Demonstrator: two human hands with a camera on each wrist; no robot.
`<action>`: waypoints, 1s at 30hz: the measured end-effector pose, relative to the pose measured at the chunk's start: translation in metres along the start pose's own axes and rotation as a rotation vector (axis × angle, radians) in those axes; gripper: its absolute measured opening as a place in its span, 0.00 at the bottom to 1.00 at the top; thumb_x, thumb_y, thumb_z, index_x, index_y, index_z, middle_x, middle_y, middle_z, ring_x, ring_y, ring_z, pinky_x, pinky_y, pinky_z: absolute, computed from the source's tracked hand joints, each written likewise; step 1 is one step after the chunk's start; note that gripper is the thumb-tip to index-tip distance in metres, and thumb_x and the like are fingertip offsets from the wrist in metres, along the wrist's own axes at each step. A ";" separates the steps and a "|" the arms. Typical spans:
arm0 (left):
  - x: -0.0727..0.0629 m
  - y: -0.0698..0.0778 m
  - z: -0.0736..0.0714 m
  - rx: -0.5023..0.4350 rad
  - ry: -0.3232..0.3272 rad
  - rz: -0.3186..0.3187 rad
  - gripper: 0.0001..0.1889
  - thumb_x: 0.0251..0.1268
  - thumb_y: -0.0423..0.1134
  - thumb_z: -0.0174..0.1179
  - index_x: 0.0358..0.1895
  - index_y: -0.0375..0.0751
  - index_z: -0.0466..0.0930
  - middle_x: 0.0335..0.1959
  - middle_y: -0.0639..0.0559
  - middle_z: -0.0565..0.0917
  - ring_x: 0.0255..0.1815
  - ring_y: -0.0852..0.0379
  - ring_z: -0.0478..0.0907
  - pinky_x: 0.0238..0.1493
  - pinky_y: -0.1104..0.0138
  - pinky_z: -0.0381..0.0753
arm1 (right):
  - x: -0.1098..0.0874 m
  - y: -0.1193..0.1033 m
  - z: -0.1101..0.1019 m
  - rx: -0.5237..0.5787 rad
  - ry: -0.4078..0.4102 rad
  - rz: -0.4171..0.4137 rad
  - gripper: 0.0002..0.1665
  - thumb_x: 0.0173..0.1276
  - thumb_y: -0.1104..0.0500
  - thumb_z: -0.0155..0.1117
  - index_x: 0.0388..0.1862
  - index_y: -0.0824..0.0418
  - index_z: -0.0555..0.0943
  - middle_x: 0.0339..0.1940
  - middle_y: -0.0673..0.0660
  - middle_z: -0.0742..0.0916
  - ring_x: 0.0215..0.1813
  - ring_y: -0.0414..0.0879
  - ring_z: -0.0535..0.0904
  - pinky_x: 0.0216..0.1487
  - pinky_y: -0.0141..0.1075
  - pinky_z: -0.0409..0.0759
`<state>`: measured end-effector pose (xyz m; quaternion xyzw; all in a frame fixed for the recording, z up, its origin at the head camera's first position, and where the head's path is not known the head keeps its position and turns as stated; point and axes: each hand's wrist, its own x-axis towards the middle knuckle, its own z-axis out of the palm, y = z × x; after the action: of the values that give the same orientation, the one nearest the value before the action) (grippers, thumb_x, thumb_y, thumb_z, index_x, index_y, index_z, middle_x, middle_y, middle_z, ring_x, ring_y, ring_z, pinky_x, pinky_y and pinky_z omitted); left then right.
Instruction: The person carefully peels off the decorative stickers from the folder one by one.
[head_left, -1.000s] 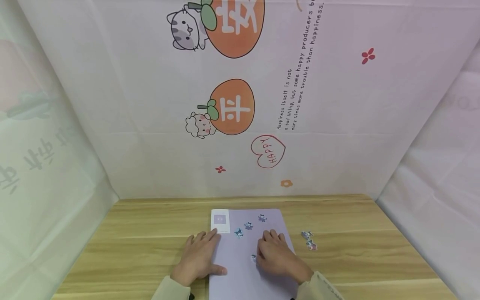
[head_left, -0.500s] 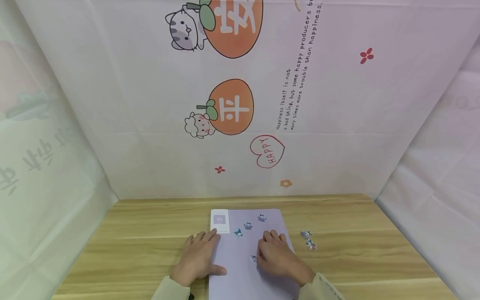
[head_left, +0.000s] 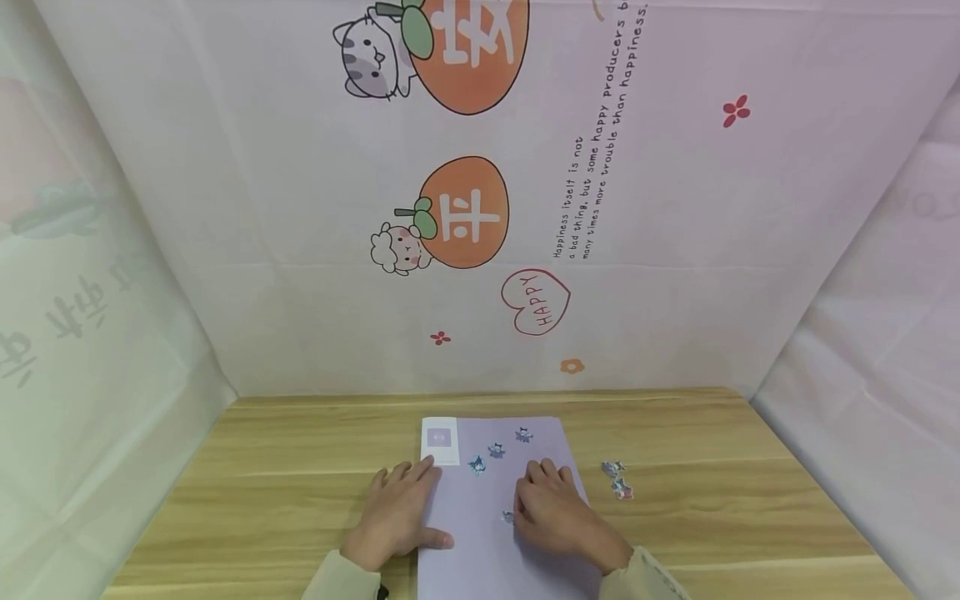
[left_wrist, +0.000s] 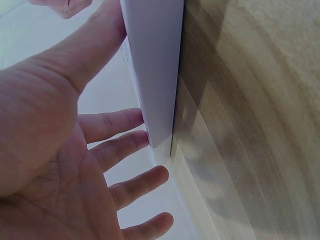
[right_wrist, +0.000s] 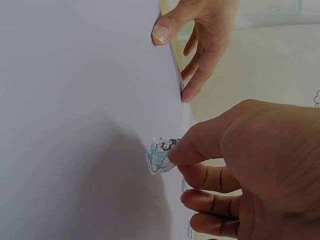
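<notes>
Pinching 1 sticker (right_wrist: 158, 159), the right of the hands (head_left: 551, 510) partly hides it.

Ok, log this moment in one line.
left hand: touching purple book, left edge | right hand: pinching sticker | three other stickers: on book | two more stickers: on table
</notes>
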<state>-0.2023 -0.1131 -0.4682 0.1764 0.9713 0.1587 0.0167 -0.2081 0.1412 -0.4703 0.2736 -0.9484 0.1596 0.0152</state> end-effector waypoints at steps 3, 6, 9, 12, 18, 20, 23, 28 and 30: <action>0.000 0.000 0.000 0.002 0.000 0.001 0.50 0.37 0.60 0.80 0.66 0.36 0.74 0.73 0.36 0.70 0.69 0.29 0.67 0.68 0.29 0.58 | -0.001 0.000 0.000 0.004 -0.001 -0.002 0.13 0.62 0.60 0.69 0.22 0.50 0.74 0.29 0.44 0.69 0.38 0.43 0.62 0.40 0.40 0.59; 0.000 0.000 0.000 0.003 0.003 0.002 0.50 0.37 0.60 0.80 0.66 0.36 0.74 0.73 0.36 0.70 0.69 0.29 0.67 0.68 0.29 0.58 | -0.001 0.000 -0.001 0.002 0.001 -0.007 0.14 0.63 0.60 0.69 0.22 0.49 0.74 0.29 0.44 0.69 0.38 0.43 0.62 0.40 0.40 0.59; 0.000 -0.001 0.000 0.004 0.005 0.003 0.50 0.37 0.60 0.80 0.66 0.36 0.75 0.73 0.36 0.70 0.69 0.29 0.67 0.68 0.29 0.58 | -0.002 -0.001 -0.001 -0.001 0.001 -0.012 0.14 0.63 0.60 0.69 0.23 0.49 0.74 0.30 0.44 0.69 0.38 0.43 0.62 0.40 0.40 0.59; 0.000 0.000 0.000 0.000 0.003 0.000 0.50 0.38 0.60 0.80 0.66 0.36 0.75 0.73 0.36 0.70 0.69 0.29 0.67 0.68 0.29 0.58 | -0.003 -0.002 -0.002 0.001 -0.001 -0.014 0.13 0.63 0.60 0.69 0.23 0.49 0.74 0.30 0.44 0.69 0.38 0.43 0.62 0.41 0.40 0.59; -0.001 0.001 -0.002 -0.007 0.000 -0.004 0.50 0.37 0.59 0.81 0.66 0.36 0.75 0.73 0.36 0.70 0.69 0.29 0.66 0.68 0.29 0.58 | -0.003 -0.002 -0.002 -0.004 -0.002 -0.017 0.13 0.62 0.60 0.68 0.23 0.49 0.74 0.30 0.44 0.70 0.39 0.43 0.62 0.41 0.41 0.60; -0.001 0.001 -0.002 -0.008 0.000 -0.004 0.50 0.37 0.60 0.80 0.66 0.36 0.75 0.73 0.36 0.70 0.70 0.29 0.66 0.68 0.29 0.58 | -0.003 -0.002 -0.001 -0.008 -0.001 -0.020 0.13 0.62 0.60 0.68 0.23 0.49 0.74 0.30 0.44 0.69 0.39 0.43 0.62 0.42 0.41 0.60; 0.000 0.001 -0.002 -0.006 0.001 -0.003 0.50 0.37 0.60 0.80 0.66 0.36 0.75 0.73 0.36 0.70 0.70 0.29 0.66 0.68 0.29 0.57 | -0.003 -0.002 -0.001 -0.008 -0.004 -0.019 0.13 0.62 0.59 0.68 0.23 0.48 0.74 0.31 0.43 0.69 0.39 0.43 0.62 0.42 0.42 0.60; 0.000 0.001 -0.002 -0.006 0.001 -0.002 0.50 0.37 0.60 0.80 0.67 0.36 0.74 0.73 0.36 0.69 0.70 0.29 0.66 0.68 0.29 0.57 | -0.004 -0.004 -0.003 0.001 -0.010 -0.018 0.13 0.63 0.59 0.68 0.23 0.48 0.74 0.31 0.43 0.69 0.39 0.43 0.62 0.43 0.42 0.61; 0.000 0.001 -0.002 -0.007 -0.001 -0.003 0.51 0.37 0.60 0.80 0.67 0.36 0.74 0.73 0.36 0.69 0.70 0.29 0.66 0.68 0.29 0.57 | -0.004 -0.005 -0.004 0.002 -0.008 -0.020 0.13 0.63 0.59 0.68 0.24 0.48 0.74 0.31 0.44 0.69 0.39 0.43 0.62 0.43 0.42 0.60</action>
<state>-0.2024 -0.1129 -0.4663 0.1748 0.9711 0.1618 0.0181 -0.2020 0.1404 -0.4654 0.2839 -0.9455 0.1592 0.0127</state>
